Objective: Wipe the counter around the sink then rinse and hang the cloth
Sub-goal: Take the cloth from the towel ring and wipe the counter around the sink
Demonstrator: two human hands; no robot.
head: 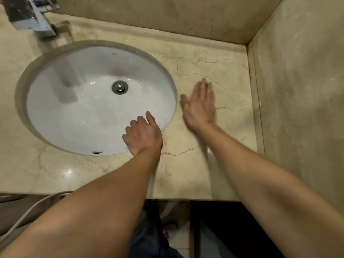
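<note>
A white oval sink (61, 116) is set into a beige marble counter (186, 175), with a metal drain plug (120, 87) at its bottom. My left hand (143, 135) hovers over the sink's near right rim, fingers loosely curled and holding nothing. My right hand (200, 105) lies flat and blurred on the counter just right of the sink, fingers stretched together, palm down. No cloth shows in either hand or anywhere in view.
A chrome faucet (31, 17) stands at the back left. Marble walls (297, 90) close the counter at the back and right. A grey hose (28, 211) hangs below the front edge at left. Wet patches glisten on the counter behind the sink.
</note>
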